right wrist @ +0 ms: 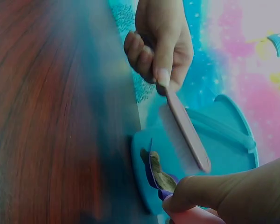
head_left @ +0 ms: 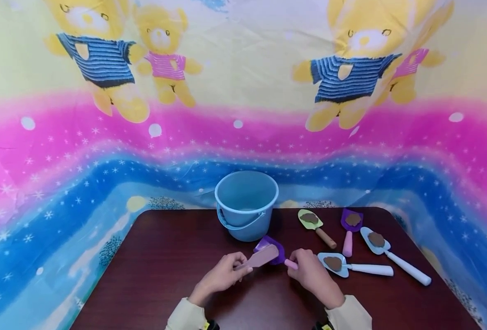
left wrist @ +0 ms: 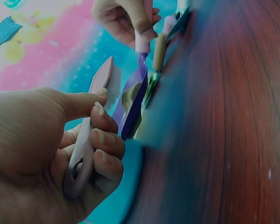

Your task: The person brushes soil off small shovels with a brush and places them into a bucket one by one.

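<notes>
My left hand (head_left: 224, 274) grips the handle of a pale pink brush (head_left: 266, 255) with white bristles. My right hand (head_left: 314, 274) holds a small purple shovel (head_left: 281, 257) by its pink handle. On the shovel's blade lies a brown lump (right wrist: 164, 178), seen in both wrist views but covered by the brush in the head view. The brush head is over the blade with its bristles facing it; whether they touch the lump I cannot tell. A light blue bucket (head_left: 249, 225) stands upright just behind the blade, its handle hanging down at the front.
To the right lie several more shovels, each bearing a brown lump: a green one (head_left: 316, 224), another purple one (head_left: 347, 243), and light blue ones with white handles, the nearer (head_left: 369, 269) close to my right hand. A printed cloth (head_left: 243, 133) hangs behind the dark wooden table (head_left: 156, 256).
</notes>
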A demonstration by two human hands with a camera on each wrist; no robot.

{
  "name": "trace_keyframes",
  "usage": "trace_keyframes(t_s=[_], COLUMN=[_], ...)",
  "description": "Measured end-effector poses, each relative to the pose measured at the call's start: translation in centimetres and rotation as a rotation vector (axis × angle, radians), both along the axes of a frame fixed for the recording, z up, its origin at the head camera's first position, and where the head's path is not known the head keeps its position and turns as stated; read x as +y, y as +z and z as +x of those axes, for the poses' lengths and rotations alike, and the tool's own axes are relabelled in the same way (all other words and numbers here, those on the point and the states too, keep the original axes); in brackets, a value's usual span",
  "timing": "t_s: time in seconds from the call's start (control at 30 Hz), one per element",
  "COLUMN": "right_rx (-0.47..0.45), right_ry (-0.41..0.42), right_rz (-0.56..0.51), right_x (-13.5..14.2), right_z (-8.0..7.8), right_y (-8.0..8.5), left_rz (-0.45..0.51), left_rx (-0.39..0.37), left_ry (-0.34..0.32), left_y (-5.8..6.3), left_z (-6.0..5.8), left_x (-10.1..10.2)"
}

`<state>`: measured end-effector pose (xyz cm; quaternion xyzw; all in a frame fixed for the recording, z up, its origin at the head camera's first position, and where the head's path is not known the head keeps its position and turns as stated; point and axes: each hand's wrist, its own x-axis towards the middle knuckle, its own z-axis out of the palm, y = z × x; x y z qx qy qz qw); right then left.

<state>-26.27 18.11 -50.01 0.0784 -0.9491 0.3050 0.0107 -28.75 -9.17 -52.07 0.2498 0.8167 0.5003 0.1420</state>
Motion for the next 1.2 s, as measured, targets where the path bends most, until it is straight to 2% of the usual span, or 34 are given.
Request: trace_keyframes(t_s=[0.3,0.53,0.73,0.97,1.2], right_rx=[0.043,0.038,0.022,0.037,0.030], right_ry=[0.048,0.051,0.051,0.070,0.042], right_rz=[-0.007,-0.013,-0.015,-0.010,-0.001], right_x=[-0.7,-1.0,-1.0,-1.1,-1.0], right_z=[0.4,0.3,0.1,0.1,0.1], right_y=[1.0,2.2,2.6,3.0,3.2], left_rz=[-0.042,-0.112,-0.201,-0.256,-0.308], left_rx=[0.122,0.231,0.253,0.251,0.275], left_ry=[-0.030,0.024,0.061,0.052,0.043], left_y=[0.1,1.0,1.5,1.6,1.8], left_z=[0.0,-0.1,0.2,0.3,0.0], left_x=[2.4,3.5,3.7,3.7,3.4])
